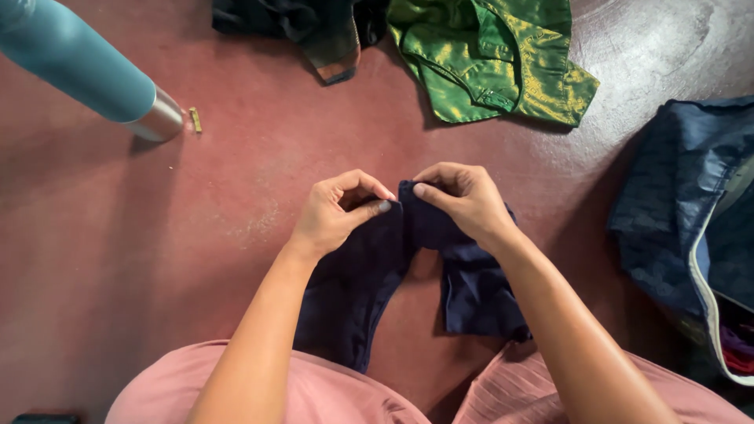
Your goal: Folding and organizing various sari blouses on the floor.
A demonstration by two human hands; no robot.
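I see no labels, signs or screens from here. The nearest thing to a package is a dark blue zip bag [675, 212] with pale piping at the right edge of the floor, lying open, with red and purple cloth showing inside.

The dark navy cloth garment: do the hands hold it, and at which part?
Yes. Left hand and right hand pinch the dark navy cloth garment at its top edge.
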